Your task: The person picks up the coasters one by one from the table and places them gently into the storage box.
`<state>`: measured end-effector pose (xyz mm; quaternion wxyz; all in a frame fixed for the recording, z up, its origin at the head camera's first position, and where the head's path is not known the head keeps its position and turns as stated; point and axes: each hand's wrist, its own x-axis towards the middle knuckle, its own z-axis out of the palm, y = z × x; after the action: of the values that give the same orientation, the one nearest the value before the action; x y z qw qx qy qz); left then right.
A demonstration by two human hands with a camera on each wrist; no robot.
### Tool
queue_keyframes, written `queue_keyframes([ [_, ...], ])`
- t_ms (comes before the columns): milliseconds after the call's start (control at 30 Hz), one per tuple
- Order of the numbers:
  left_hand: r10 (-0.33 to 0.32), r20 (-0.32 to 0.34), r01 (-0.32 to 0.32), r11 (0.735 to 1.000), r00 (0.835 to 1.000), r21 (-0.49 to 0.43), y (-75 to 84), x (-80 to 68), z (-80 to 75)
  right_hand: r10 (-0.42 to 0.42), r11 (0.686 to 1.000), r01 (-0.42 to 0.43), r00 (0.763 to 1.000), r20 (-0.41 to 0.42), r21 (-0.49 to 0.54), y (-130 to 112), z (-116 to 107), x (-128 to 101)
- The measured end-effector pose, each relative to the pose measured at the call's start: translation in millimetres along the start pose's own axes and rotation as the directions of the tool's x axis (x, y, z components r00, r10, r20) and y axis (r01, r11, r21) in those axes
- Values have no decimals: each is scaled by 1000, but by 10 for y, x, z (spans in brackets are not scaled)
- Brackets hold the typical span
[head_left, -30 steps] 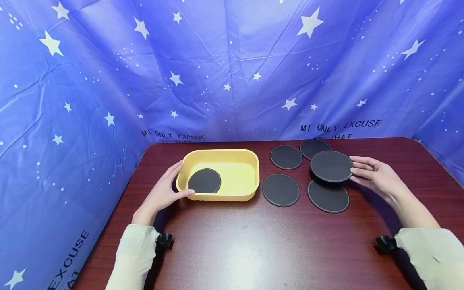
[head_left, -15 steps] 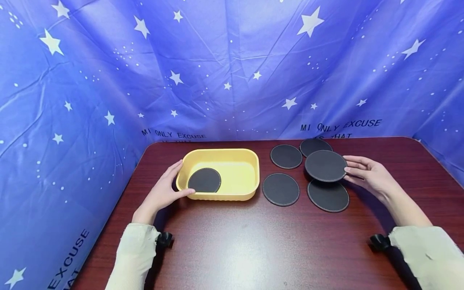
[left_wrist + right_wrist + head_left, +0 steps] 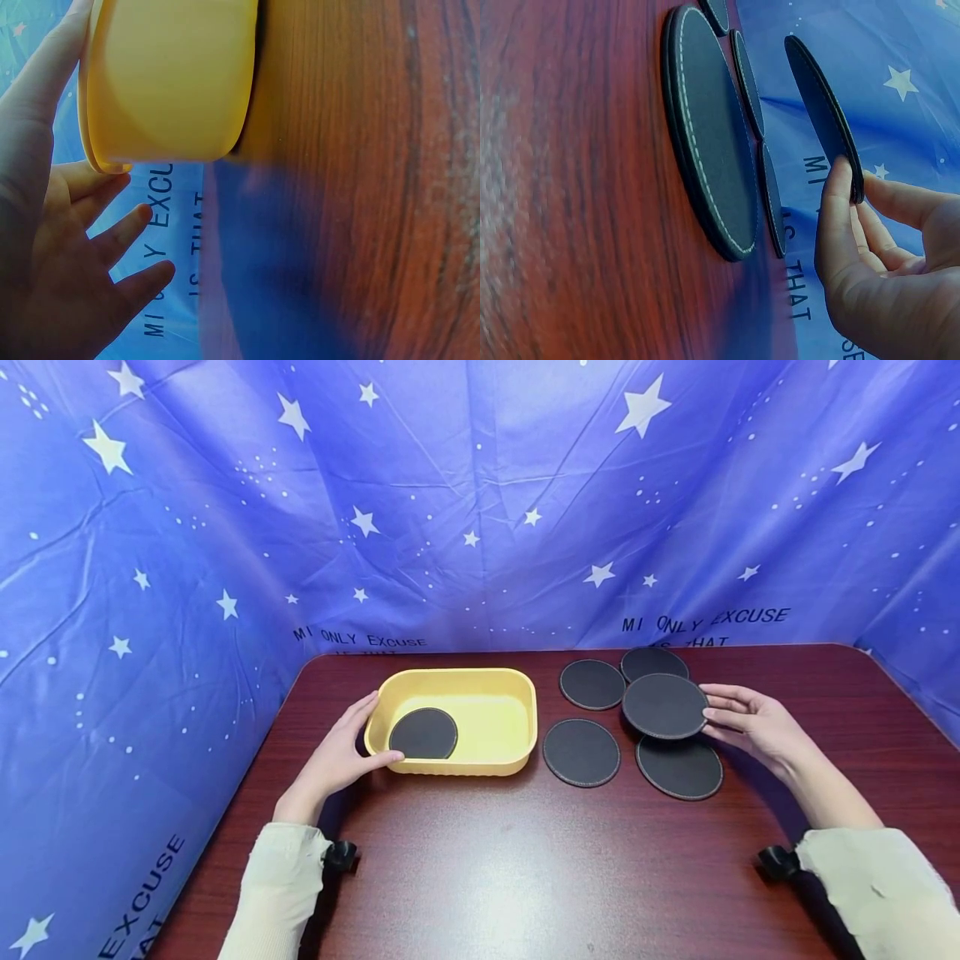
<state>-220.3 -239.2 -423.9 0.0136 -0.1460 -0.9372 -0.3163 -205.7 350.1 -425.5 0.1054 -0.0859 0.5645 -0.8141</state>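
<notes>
Leftward is where the lifted black coaster (image 3: 664, 706) has been drifting over the last second, carried above the table from a spot further right so that it is now hovering over the gap between the coasters lying flat. Going from the left side, the person's left hand (image 3: 339, 758) is resting against the near left corner of the yellow tray (image 3: 525, 710), thumb lying along the front wall and fingers spread nearly straight beside the short end, as the left wrist view is also showing; it is steadying the tray rather than gripping it. One black coaster (image 3: 423, 733) is lying flat inside the tray at its left end. To the right of the tray, four more coasters are sitting on the dark red table (image 3: 480, 877): one near the tray's front right corner (image 3: 581, 752), one behind it (image 3: 592, 684), one at the back (image 3: 654, 662) partly hidden by the lifted coaster, and one at the front right (image 3: 679, 767). The right hand (image 3: 753, 727) is pinching the right edge of the lifted coaster between thumb and fingertips, holding it level and clear of the table, with the right wrist view showing open space between it and the coasters below. A blue star-printed cloth (image 3: 480, 502) is hanging behind the table.
</notes>
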Motion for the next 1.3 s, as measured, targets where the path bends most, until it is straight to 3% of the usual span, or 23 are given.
queue_keyframes([
  [1300, 11, -11, -11, 1000, 1000, -7, -21, 9, 6, 22, 999, -21, 1000, 7, -44, 61, 451, 272],
])
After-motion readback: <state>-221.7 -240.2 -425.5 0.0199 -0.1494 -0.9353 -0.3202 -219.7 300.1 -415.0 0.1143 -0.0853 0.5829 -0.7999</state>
